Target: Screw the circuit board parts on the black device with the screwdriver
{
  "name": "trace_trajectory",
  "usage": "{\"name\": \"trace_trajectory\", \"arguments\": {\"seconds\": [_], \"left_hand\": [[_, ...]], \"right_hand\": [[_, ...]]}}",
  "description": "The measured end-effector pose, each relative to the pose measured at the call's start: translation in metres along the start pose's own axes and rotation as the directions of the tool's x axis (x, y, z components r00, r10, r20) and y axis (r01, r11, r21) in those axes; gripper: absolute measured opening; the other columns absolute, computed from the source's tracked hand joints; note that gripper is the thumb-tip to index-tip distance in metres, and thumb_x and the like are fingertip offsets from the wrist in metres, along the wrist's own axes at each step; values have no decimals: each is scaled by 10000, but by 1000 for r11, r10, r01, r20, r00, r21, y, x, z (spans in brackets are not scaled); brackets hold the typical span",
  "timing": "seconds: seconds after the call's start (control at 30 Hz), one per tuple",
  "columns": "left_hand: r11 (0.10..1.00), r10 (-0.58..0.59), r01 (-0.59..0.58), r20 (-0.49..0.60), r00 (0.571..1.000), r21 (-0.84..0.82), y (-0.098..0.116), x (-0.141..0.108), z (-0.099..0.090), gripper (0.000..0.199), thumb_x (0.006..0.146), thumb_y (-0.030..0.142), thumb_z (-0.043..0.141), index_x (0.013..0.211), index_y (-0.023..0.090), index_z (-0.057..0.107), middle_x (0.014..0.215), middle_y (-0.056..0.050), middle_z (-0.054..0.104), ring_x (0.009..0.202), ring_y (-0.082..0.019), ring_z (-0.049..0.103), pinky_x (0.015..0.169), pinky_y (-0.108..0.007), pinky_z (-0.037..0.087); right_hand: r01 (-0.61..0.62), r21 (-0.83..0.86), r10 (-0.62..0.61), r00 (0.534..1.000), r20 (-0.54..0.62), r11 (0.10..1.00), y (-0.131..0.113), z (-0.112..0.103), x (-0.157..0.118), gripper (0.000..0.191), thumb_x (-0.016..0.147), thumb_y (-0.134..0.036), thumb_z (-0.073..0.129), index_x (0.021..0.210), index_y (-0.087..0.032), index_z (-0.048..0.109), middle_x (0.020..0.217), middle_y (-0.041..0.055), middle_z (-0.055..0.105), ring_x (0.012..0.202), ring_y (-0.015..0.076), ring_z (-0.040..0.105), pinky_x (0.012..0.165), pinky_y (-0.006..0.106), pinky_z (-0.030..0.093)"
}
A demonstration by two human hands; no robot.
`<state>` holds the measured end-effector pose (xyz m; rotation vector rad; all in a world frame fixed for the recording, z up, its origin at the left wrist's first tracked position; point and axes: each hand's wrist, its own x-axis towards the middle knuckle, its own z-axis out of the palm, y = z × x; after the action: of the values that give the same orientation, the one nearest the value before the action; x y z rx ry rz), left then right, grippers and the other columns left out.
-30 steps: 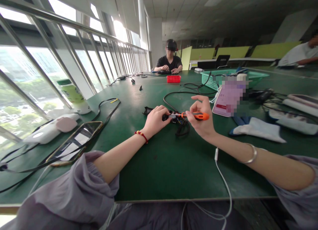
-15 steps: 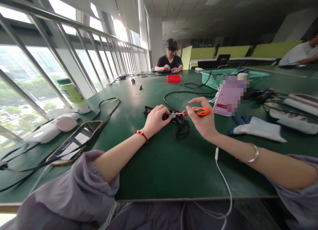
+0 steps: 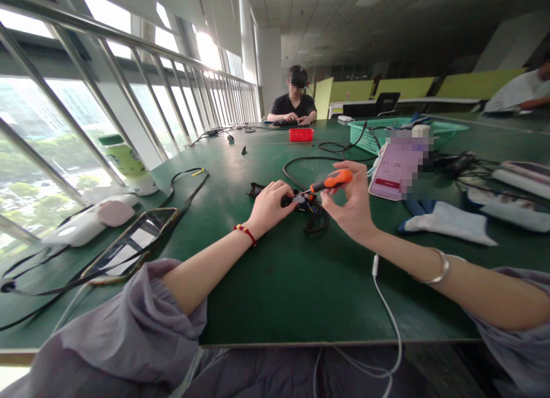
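Holding black gadget (image 3: 307, 201) on green counter (image 3: 275, 300) in closed grip of left hand (image 3: 272, 205), seemingly to steady it, with orange screwdriver (image 3: 332, 181) slantwise in loosely curled grip of right hand (image 3: 352, 208), apparently to angle tip toward gadget.

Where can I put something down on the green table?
Bare green table shows between the near edge, the left hand and the white cable. Another patch lies between that hand and the black strap. It's crowded around the orange screwdriver, and on the right: green basket, phone, blue-and-white cloth.
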<state>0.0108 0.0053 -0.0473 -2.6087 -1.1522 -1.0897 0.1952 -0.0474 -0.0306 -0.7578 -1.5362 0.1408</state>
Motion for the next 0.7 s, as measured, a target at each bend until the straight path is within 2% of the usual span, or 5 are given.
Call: {"name": "trace_trajectory", "arguments": {"seconds": [0.1, 0.27, 0.43, 0.53, 0.7], "left_hand": [[1000, 8, -8, -4, 1000, -7, -1, 0, 0, 117, 808, 272, 610, 757, 200, 533, 857, -28, 602, 827, -182, 548, 733, -305, 455], [1000, 8, -8, -3, 1000, -14, -2, 0, 1, 101, 799, 250, 610, 753, 203, 534, 862, -26, 604, 842, -182, 553, 753, -308, 460], [1000, 6, -6, -3, 1000, -16, -1, 0, 1, 106, 800, 245, 612, 750, 199, 530, 854, -25, 599, 832, -181, 548, 738, -304, 457], [1000, 10, -10, -3, 1000, -13, -2, 0, 1, 102, 796, 243, 615, 755, 199, 532, 855, -26, 598, 836, -183, 545, 742, -306, 456], [1000, 10, -10, 1, 1000, -9, -3, -1, 2, 100, 797, 243, 615, 757, 201, 534, 861, -26, 600, 843, -185, 548, 748, -308, 456]], "right_hand": [[-10, -69, 9, 1000, -20, 998, -1, 0, 0, 442, 677, -227, 674, 1042, -241, 426, 790, -19, 528, 604, 130, 520, 566, 294, 420], [-75, -71, 80, 994, 76, 995, 0, -1, -1, 146, 793, -302, 594, 858, -229, 485, 763, -34, 536, 464, 69, 463, 549, 277, 418], [-1, 41, 2, 1000, -16, 999, 6, 1, -2, 438, 708, -224, 651, 1078, -252, 417, 891, -1, 534, 684, 126, 560, 604, 285, 473], [-8, 8, 9, 1000, -12, 1000, 6, 0, -2, 493, 675, -264, 697, 1082, -242, 420, 858, -13, 531, 631, 115, 539, 549, 271, 451], [-58, -98, 68, 992, 102, 993, 3, -2, -1, 142, 781, -320, 606, 779, -224, 501, 626, -54, 528, 469, 81, 472, 495, 246, 399]]}}
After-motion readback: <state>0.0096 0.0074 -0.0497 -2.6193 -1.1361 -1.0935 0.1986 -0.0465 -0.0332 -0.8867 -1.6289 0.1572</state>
